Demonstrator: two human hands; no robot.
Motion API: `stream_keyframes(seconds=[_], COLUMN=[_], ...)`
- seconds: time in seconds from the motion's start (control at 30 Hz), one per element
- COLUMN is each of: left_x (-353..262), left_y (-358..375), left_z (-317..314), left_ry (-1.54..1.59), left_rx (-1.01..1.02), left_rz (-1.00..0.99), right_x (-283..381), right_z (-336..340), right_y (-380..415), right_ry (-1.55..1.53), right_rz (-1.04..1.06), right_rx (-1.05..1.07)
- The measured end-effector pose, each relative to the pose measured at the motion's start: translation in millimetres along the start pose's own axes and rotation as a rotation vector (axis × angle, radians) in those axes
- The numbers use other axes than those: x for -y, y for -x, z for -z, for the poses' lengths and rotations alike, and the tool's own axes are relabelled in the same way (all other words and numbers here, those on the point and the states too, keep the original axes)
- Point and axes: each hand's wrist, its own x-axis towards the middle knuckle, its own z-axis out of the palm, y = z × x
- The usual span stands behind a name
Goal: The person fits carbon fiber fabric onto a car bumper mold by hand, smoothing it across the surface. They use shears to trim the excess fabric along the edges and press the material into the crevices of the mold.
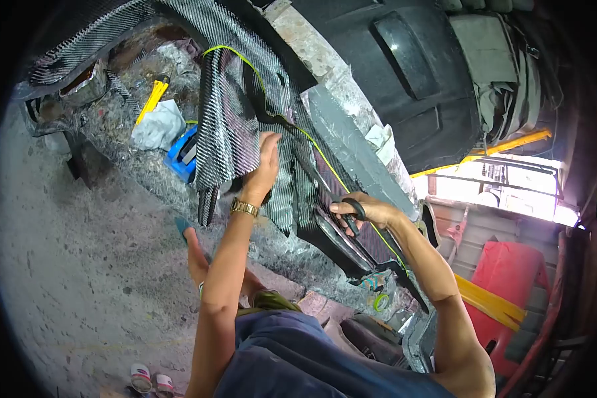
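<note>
My left hand is at the edge of a loose flap of black-and-silver woven fabric, its fingers partly behind the cloth; whether they grip it is unclear. My right hand is closed around the black handles of scissors, over the lower part of a long dark woven-covered piece. The scissor blades are hard to make out. A yellow-green line runs along this piece, passing beside my right hand.
Left of the flap lie a blue tool, a crumpled white cloth and a yellow-handled item. A green tape roll is near the bench's lower end. Large black panel stands beyond; sandals lie on the floor.
</note>
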Motion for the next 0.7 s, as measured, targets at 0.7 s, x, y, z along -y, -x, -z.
stream_keyframes(seconds=[0.7], left_x=[10.5], left_y=[-62.0], left_z=[7.6], left_ry=[0.024], left_rx=[0.106], left_rz=[-0.162], right_x=[22.1], right_z=[-7.6], right_y=[4.0], right_ry=[-0.030], right_rz=[-0.113], right_rx=[0.013])
